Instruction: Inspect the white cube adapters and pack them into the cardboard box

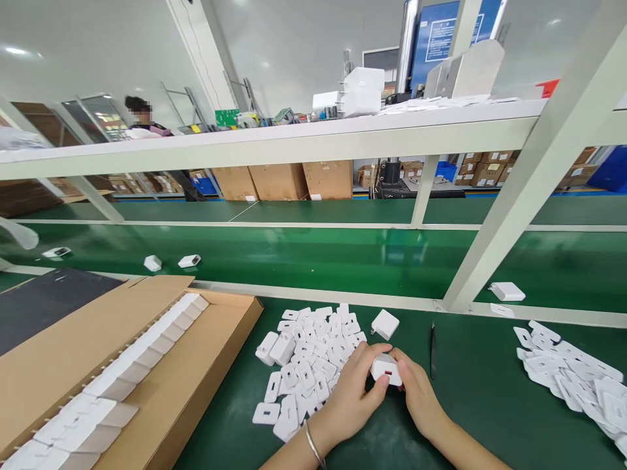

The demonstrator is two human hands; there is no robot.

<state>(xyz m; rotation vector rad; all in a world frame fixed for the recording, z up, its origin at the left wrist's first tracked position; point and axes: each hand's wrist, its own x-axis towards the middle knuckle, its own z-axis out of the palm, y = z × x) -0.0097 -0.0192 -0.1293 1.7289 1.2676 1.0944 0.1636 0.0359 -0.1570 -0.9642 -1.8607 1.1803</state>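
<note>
A white charger block (386, 369) with a small red slot facing me is held between both hands. My left hand (353, 397) has its thumb and fingers closed around the block's left side. On the right side, the fingers of my right hand (417, 393) press against the same block. Just left of my hands lies a heap of small white plates (306, 356) with slots. Two white blocks (275, 348) rest at the heap's left edge. Another white block (385, 324) sits just beyond my fingers, and black tweezers (433, 351) lie to the right.
At left, a cardboard box (215, 352) holds a row of white blocks (147, 352). More white plates (573, 375) are piled at right. A slanted post (519, 176) and shelf (274, 147) stand ahead. Loose blocks (189, 261) lie on the green belt (313, 254). A person (142, 117) is far back.
</note>
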